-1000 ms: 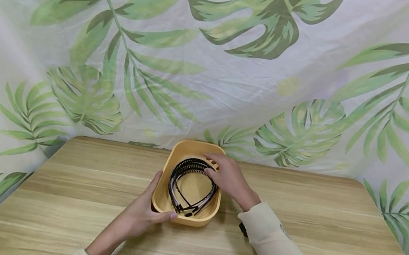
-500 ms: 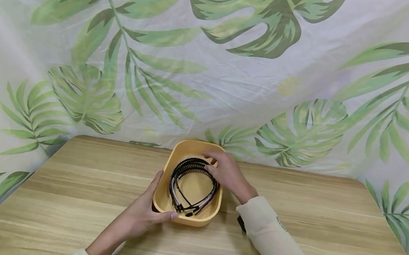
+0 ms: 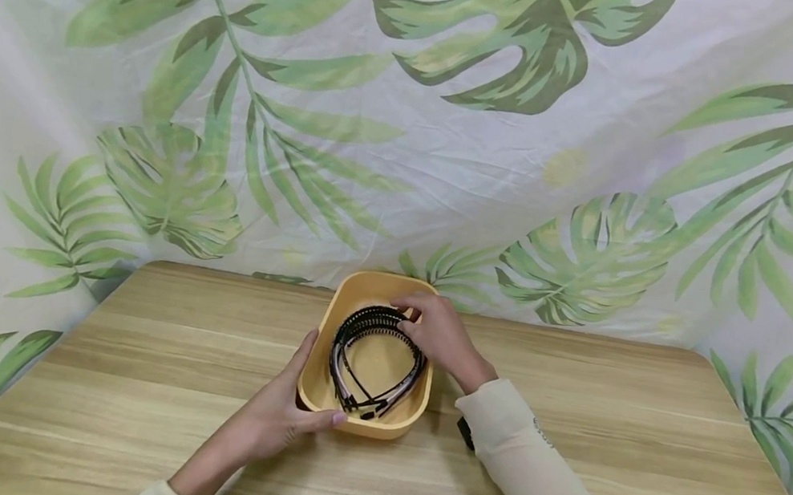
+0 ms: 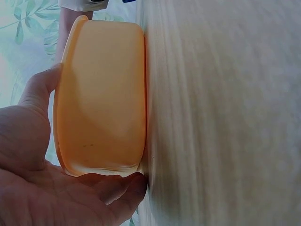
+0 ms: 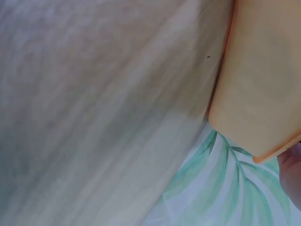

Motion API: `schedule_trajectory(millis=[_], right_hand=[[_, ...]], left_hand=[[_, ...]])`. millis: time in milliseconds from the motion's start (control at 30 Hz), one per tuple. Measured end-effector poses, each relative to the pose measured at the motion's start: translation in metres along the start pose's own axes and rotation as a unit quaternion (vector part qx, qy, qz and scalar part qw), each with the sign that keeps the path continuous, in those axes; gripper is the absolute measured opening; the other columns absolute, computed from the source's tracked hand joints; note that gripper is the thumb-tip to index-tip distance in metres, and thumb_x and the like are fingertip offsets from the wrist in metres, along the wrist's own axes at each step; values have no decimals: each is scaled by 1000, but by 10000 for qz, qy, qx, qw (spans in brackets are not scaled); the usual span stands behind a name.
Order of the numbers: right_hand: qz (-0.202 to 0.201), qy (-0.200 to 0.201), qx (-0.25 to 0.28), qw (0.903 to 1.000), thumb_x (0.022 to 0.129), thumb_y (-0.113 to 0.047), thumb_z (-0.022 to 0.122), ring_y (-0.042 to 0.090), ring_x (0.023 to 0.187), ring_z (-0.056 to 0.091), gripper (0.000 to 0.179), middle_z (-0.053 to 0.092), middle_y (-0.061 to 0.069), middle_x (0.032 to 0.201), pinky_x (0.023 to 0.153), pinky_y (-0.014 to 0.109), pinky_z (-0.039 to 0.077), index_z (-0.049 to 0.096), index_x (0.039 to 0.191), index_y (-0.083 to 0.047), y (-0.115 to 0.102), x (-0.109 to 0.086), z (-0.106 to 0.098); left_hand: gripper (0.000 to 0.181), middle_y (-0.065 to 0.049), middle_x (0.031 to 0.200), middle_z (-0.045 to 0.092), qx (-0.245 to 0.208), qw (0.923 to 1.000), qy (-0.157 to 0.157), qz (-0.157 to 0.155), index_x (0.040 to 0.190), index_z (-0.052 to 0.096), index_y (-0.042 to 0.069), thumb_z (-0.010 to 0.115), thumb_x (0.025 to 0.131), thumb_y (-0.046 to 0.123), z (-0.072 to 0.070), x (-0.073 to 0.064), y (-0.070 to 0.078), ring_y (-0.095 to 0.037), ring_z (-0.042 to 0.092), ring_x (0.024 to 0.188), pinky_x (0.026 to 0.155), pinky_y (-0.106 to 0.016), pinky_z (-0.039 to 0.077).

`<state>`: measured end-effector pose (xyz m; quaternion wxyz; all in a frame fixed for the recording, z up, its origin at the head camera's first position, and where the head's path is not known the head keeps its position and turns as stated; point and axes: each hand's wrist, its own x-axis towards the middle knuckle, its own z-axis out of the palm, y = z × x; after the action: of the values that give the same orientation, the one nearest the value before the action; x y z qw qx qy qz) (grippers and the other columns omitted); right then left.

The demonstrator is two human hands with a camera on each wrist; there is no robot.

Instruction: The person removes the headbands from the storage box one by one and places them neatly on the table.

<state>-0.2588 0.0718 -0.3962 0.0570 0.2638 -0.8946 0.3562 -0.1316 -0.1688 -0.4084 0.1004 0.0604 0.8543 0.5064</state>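
Note:
A yellow-orange plastic bin (image 3: pixel 377 431) with rounded corners sits on the wooden table. Several thin headbands (image 3: pixel 368 324), mostly black with toothed inner edges, lie nested in it, their ends crossing near the front. My left hand (image 3: pixel 269 420) grips the bin's front left corner, thumb over the rim and fingers along the outer wall (image 4: pixel 103 94). Over the far right rim, my right hand (image 3: pixel 443 339) reaches in with bent fingers, thumb at the headbands; whether it pinches them I cannot tell. Only a bit of the right hand (image 5: pixel 291 176) shows in the right wrist view, beside the rim.
Behind the table (image 3: pixel 602 430) hangs a pale cloth (image 3: pixel 448 172) printed with green leaves, close to the bin's far end. A dark item (image 3: pixel 465 434) shows under the right cuff.
My right wrist and sleeve have shifted slightly to the left, the fingers staying over the bin's right rim. The left hand, bin and headbands look the same.

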Motion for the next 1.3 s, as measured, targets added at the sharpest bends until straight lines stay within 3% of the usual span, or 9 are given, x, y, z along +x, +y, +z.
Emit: schedule_trajectory(millis=[700,1300], right_hand=[[149,6,-93,9998,89,3,75,17,79,64,27,76,11,103,69,26,51,80,116,-2,-3,4,0],[11,-19,-29,10000,93,4,71,23,84,68,25,77,14,110,74,29,55,79,116,0,-8,4,-3]], left_hand=[[133,-22,174,16,35,10000,5,84,169,-8,16,91,83,33,0,1,-2,-36,40,151,124,-52,29],[133,-21,175,12,-184,9996,-73,188,169,-10,13,91,83,30,1,1,-4,-32,45,147,120,-45,34]])
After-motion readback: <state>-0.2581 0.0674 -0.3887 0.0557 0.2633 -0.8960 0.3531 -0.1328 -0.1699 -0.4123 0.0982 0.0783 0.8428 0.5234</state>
